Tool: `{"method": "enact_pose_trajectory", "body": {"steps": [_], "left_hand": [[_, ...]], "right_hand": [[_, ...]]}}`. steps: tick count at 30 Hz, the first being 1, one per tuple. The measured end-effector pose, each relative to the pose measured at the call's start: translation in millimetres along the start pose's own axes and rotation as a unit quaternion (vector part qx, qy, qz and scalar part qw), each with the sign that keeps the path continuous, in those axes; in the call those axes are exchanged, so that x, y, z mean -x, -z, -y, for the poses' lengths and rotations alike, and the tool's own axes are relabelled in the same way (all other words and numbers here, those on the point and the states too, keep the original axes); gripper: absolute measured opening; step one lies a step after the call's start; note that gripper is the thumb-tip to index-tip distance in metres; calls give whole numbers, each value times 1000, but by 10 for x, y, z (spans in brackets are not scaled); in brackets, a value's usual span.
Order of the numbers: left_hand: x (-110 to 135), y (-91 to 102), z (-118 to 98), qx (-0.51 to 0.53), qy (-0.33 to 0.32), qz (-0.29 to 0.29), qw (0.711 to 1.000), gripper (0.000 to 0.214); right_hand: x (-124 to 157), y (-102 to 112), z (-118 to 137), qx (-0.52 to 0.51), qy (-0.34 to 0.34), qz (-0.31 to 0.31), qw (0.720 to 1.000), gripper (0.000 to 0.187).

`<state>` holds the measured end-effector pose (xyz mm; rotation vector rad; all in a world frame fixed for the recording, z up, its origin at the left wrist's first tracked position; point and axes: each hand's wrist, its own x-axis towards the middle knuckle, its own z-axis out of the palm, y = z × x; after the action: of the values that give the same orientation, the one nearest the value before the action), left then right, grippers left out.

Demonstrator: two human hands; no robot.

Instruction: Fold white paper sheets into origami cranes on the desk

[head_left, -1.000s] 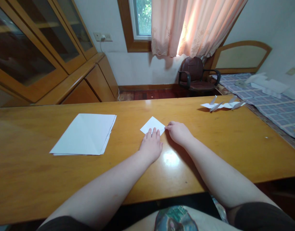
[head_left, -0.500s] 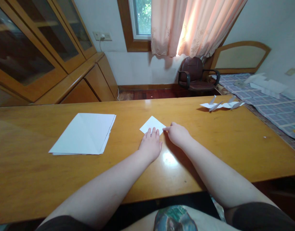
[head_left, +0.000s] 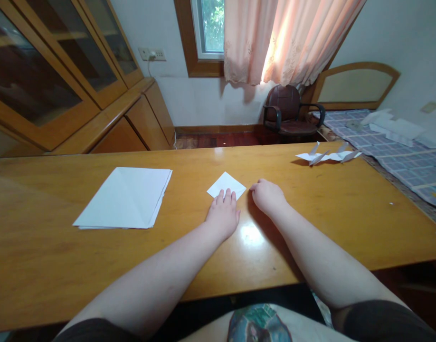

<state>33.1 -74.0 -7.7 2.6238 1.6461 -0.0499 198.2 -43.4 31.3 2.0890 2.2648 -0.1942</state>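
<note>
Head view gives me a wooden table (head_left: 310, 228) with open room on all sides of a white paper square (head_left: 226, 185), which lies flat mid-table, well in from the near edge; my left hand (head_left: 223, 216) rests palm down, fingertips on the square's near edge; my right hand (head_left: 268, 196) sits loosely curled just beside its right corner, not touching it; the hands are apart, neither gripping; a paper stack (head_left: 123, 197) lies to the left, folded paper figures (head_left: 328, 156) near the far edge.
</note>
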Motion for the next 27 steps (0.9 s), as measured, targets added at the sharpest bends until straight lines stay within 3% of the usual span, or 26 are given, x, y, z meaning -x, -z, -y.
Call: {"method": "enact_pose_trajectory", "body": {"steps": [5, 12, 21, 27], "left_hand": [[-3, 30, -6, 0, 1, 11, 1000, 62], [0, 17, -6, 4, 2, 5, 1000, 61], [4, -1, 13, 2, -5, -2, 1000, 61], [5, 3, 17, 4, -6, -7, 1000, 61]], "right_hand": [[-13, -33, 28, -10, 54, 9, 998, 39], [-35, -21, -8, -23, -8, 28, 999, 38], [-46, -41, -40, -8, -43, -36, 998, 36], [-32, -57, -20, -39, 115, -36, 992, 36]]}}
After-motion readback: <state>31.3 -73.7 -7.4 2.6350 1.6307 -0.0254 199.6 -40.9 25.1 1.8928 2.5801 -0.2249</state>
